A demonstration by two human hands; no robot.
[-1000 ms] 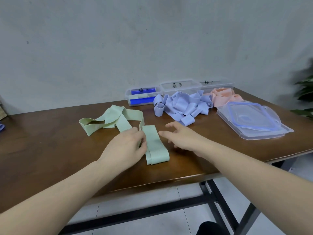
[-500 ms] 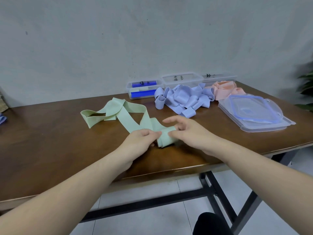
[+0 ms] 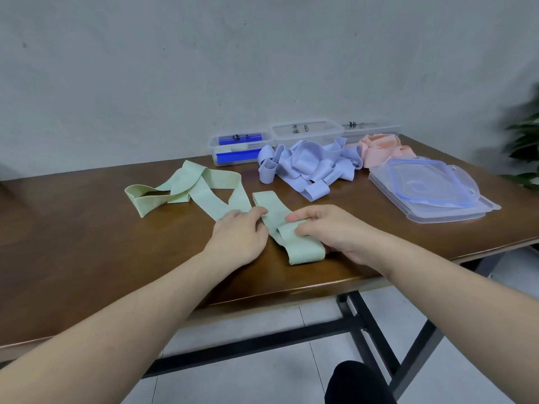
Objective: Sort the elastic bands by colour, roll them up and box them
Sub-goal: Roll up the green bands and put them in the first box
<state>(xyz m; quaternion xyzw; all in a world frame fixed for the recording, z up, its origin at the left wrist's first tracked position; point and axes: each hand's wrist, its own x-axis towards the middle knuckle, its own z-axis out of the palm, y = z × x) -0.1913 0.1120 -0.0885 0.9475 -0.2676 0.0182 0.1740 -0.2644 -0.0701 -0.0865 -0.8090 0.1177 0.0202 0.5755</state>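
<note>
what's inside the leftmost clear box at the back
The leftmost clear box holds two blue strips, one near its back wall and one along its front, and what looks like a pale green rolled band between them. Its floor cannot be made out.

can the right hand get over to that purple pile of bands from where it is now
Probably yes, once it lets go. The right hand is pinching the green band near the table's front edge, and only bare table lies between it and the purple pile just beyond.
</note>
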